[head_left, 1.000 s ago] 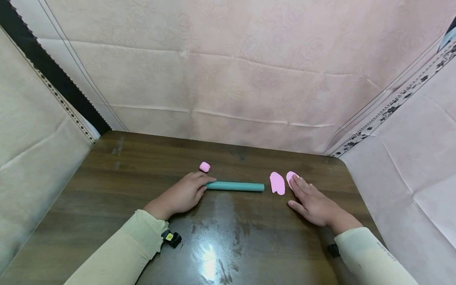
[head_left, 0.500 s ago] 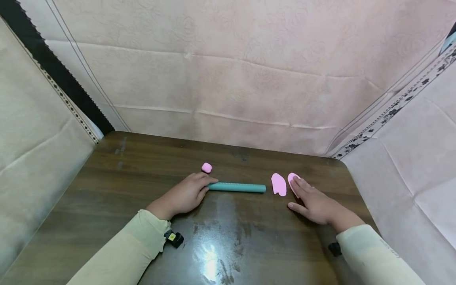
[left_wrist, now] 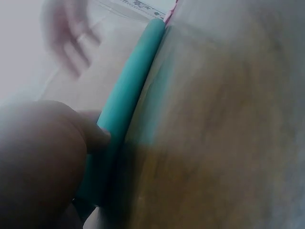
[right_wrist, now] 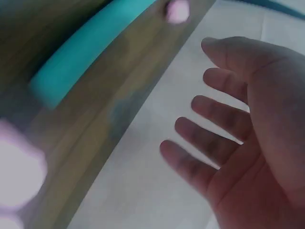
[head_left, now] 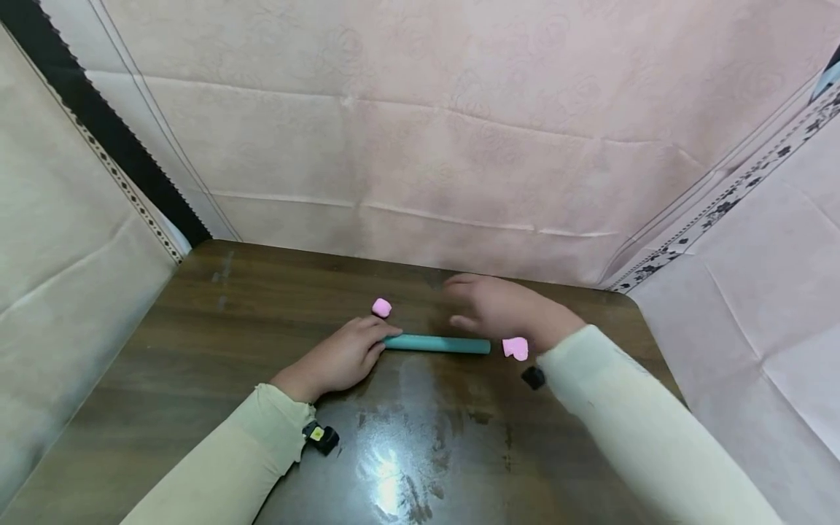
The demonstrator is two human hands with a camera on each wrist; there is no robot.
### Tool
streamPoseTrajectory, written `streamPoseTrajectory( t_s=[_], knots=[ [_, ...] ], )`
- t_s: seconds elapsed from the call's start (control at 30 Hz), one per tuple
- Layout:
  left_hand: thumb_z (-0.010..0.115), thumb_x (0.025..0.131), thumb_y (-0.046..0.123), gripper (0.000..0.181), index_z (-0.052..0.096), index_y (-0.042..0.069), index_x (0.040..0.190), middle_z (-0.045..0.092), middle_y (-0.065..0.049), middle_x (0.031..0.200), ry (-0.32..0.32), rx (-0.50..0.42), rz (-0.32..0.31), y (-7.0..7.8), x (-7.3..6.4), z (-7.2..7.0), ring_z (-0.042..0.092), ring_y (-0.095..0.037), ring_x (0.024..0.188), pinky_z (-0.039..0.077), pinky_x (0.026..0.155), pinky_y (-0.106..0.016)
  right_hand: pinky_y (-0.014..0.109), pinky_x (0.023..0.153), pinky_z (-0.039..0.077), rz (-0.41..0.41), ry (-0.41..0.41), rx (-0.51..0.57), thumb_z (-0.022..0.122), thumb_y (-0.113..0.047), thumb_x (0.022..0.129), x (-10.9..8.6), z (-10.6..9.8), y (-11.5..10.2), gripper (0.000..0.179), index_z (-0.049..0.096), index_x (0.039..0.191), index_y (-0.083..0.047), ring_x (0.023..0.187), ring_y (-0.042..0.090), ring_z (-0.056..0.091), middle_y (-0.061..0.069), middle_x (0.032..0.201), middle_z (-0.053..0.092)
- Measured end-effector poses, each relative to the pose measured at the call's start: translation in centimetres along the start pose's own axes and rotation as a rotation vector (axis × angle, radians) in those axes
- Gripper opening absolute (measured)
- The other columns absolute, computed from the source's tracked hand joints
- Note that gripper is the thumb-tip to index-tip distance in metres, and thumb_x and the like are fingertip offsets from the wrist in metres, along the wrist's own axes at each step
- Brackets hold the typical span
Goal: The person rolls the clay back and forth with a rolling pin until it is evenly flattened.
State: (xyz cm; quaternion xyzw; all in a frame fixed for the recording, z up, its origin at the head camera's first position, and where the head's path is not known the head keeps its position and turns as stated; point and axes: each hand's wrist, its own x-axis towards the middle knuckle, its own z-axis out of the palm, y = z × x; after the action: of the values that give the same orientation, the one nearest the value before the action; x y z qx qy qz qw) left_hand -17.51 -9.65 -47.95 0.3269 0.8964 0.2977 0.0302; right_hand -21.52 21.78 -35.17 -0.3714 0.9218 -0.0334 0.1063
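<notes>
My left hand (head_left: pixel 337 357) holds the left end of a teal rod (head_left: pixel 438 344), which lies across the wooden table. In the left wrist view the thumb is pressed along the side of the rod (left_wrist: pixel 126 100). Above the table, beyond the rod's right end, hangs my right hand (head_left: pixel 502 306). The right wrist view shows its fingers (right_wrist: pixel 221 114) spread and loosely bent, with nothing in them. A flat pink clay piece (head_left: pixel 515 348) lies just right of the rod, partly covered by the right forearm. A small pink clay lump (head_left: pixel 381 308) sits behind the left hand.
The dark wooden table (head_left: pixel 262 292) has smears and a bright reflection near its front. A pale cloth (head_left: pixel 420 160) hangs upright behind it, with more cloth (head_left: pixel 761 292) at the right side. A black band (head_left: pixel 118 138) runs down the left corner.
My right hand has lifted off the right-hand pink piece and swung left and away over the table; that piece is now hidden. The left hand and rod have stayed put.
</notes>
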Motion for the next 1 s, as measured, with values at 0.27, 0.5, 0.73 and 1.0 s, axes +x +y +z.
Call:
streamPoseTrajectory(
  t_s=[0.27, 0.5, 0.73, 1.0],
  knots=[
    [0.062, 0.116, 0.013, 0.037, 0.069, 0.012, 0.152, 0.067, -0.009, 0.154, 0.021, 0.0, 0.058, -0.6, -0.3, 0.6, 0.062, -0.033, 0.147, 0.051, 0.123, -0.056, 0.04, 0.114, 0.057, -0.133, 0.022, 0.098, 0.072, -0.019, 0.112, 8.7, 2.6, -4.3, 0.035, 0.074, 0.147, -0.015, 0.136, 0.019, 0.065, 0.005, 0.148, 0.069],
    [0.061, 0.115, 0.009, 0.036, 0.07, 0.009, 0.151, 0.068, -0.01, 0.151, 0.044, 0.013, 0.098, -0.8, -0.1, 0.5, 0.063, -0.033, 0.143, 0.053, 0.121, -0.055, 0.04, 0.115, 0.054, -0.043, -0.06, 0.157, 0.051, -0.023, 0.121, 12.2, 3.9, -5.4, 0.033, 0.075, 0.142, -0.018, 0.14, 0.021, 0.062, 0.002, 0.144, 0.071],
    [0.06, 0.116, 0.011, 0.036, 0.069, 0.01, 0.151, 0.066, -0.009, 0.152, 0.037, -0.012, 0.075, -0.7, 0.1, 0.5, 0.061, -0.033, 0.146, 0.051, 0.123, -0.055, 0.038, 0.103, 0.056, 0.026, -0.064, 0.129, 0.053, -0.018, 0.119, 14.0, 4.7, -5.2, 0.026, 0.079, 0.121, -0.021, 0.116, 0.02, 0.067, -0.001, 0.12, 0.076],
    [0.061, 0.116, 0.011, 0.037, 0.07, 0.011, 0.151, 0.069, -0.008, 0.147, 0.052, 0.013, 0.094, -0.7, 0.2, 0.5, 0.065, -0.03, 0.14, 0.054, 0.119, -0.053, 0.038, 0.098, 0.056, 0.071, 0.03, 0.203, 0.057, -0.018, 0.119, 12.2, 3.8, -5.6, 0.025, 0.08, 0.125, -0.015, 0.108, 0.019, 0.065, 0.0, 0.118, 0.074]
  ],
)
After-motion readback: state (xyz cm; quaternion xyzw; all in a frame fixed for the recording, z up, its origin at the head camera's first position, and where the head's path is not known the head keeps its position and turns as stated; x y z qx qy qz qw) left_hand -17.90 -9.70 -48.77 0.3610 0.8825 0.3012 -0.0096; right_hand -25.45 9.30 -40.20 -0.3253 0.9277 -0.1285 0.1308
